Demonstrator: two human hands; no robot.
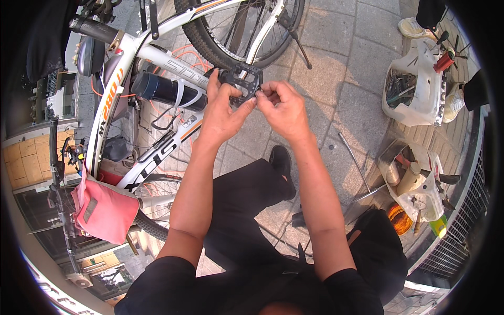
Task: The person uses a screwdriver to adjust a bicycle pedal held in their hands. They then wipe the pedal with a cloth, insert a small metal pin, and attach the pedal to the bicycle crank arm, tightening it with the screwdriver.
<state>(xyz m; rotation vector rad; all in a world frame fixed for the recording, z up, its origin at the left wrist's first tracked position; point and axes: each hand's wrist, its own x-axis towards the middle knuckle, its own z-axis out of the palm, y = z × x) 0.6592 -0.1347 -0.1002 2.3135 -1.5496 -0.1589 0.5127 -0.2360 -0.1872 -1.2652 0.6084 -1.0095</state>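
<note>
Reckoned clockwise from the two hands, with twelve at the top of the view, the left hand (223, 113) grasps a black bicycle pedal (253, 81) between thumb and fingers, just beyond the fingertips at twelve o'clock. The right hand (286, 113) meets the pedal's right edge, thumb and forefinger pinched close together and the other fingers curled; whether anything small sits between them I cannot tell. At five o'clock, between the forearms, is the person's own black shoe (282, 164) on the grey paving (321, 113). At half past nine a dark water bottle (157, 88) rests in a white cage on the white bicycle frame (152, 54). Toward eleven o'clock runs a knobbly black tyre (195, 39), and at half past one a kickstand (301, 50) slants down from the bike. A T-shaped metal wrench (354, 157) lies at four o'clock. Farther out, a cut-open white plastic tub (428, 79) of metal tools stands at three, a second tool-filled tub (426, 206) at four, and a pink cloth bag (113, 212) hangs toward half past seven. Beyond, at two o'clock, is a bystander's pale shoe (412, 28).
</note>
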